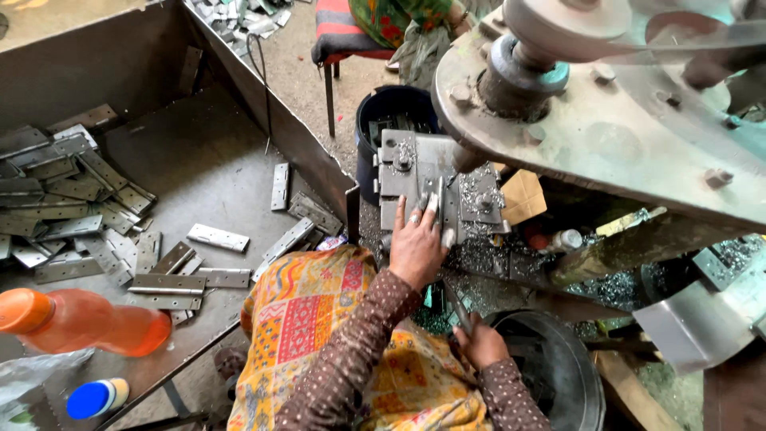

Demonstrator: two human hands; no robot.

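My left hand [416, 243] reaches forward and rests its fingers on a metal hinge piece [433, 194] lying on the grey machine bed [399, 164] under the drill spindle [467, 160]. There is a ring on one finger. My right hand [481, 345] is lower down, closed around a dark lever handle [456, 307] beside a black round bucket [570, 375]. Metal shavings cover the bed around the hinge. A patterned orange cloth [307, 319] covers my lap.
A large metal tray [199, 160] on the left holds several flat steel hinges [72, 199]. An orange bottle [80, 323] and a blue-capped bottle [96, 397] lie at lower left. A dark bin [391, 104] stands behind the machine. Another person's clothing and a red stool [343, 32] are at the top.
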